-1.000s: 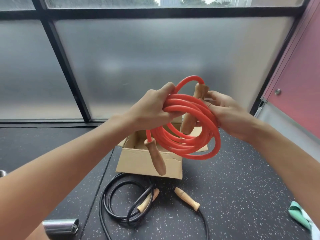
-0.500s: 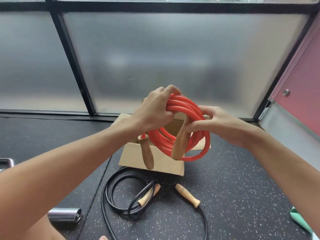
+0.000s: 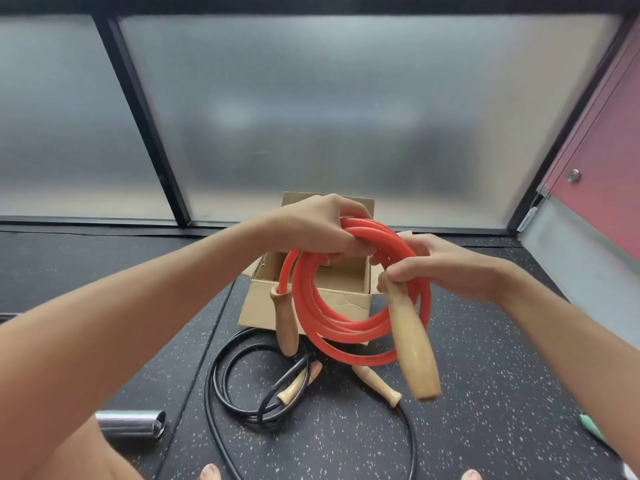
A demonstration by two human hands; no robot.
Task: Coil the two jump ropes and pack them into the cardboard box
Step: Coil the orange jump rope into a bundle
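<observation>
Now your left hand (image 3: 313, 226) is closed over the top of the red coil (image 3: 349, 299), fingers wrapped round the bundled loops, and it holds them above the box (image 3: 304, 306). Your right hand (image 3: 446, 268) pinches the top of one wooden handle (image 3: 412, 344), which hangs down in front of the box's right corner, nearer the camera than half a second ago and lower than the coil's bottom loop. The other handle (image 3: 285, 320) dangles from the coil's left side, just before the box's front wall. Since the earlier frame the coil has opened into a wider ring, and your hands sit a little lower, closer to the box's open top, whose flaps stand out behind your knuckles.

The black rope (image 3: 242, 386) lies uncoiled-looking on the floor (image 3: 485, 393) in front of the box, much as before, with its two wooden handles (image 3: 377, 384) between the loops. A metal cylinder (image 3: 131, 424) rests on the floor left of that rope, and a green object (image 3: 592, 429) shows well to the box's right.
</observation>
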